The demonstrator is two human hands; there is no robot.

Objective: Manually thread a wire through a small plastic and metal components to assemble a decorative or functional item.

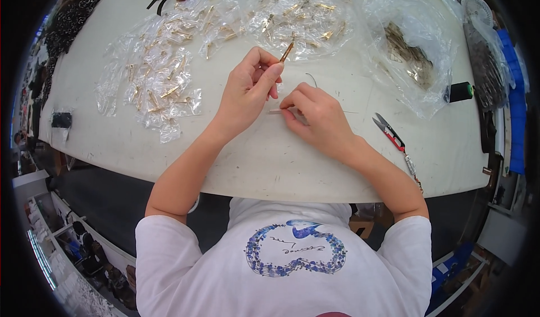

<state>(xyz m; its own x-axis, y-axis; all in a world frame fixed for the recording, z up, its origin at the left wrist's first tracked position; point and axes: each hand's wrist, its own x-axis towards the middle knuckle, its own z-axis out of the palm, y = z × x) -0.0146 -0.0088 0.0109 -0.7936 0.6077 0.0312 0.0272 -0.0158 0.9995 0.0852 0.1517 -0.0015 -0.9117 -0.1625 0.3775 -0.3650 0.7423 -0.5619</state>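
My left hand (251, 86) is raised over the middle of the table, thumb and fingers closed on a slender gold-coloured metal piece (287, 51) that points up and away. Just to its right, my right hand (319, 116) rests low at the tabletop with its fingers curled and pinched together. A thin pale strip (274, 111) shows at those fingertips; I cannot make out what it is. Behind the right hand a short dark thread (312, 79) curves on the white table (264, 165).
Clear plastic bags (163, 83) with gold metal pieces cover the left and far table. Another bag (408, 52) holds dark and gold pieces at the right. Red-handled thread snips (389, 131) lie near my right forearm. A dark thread spool (461, 92) lies toward the right edge.
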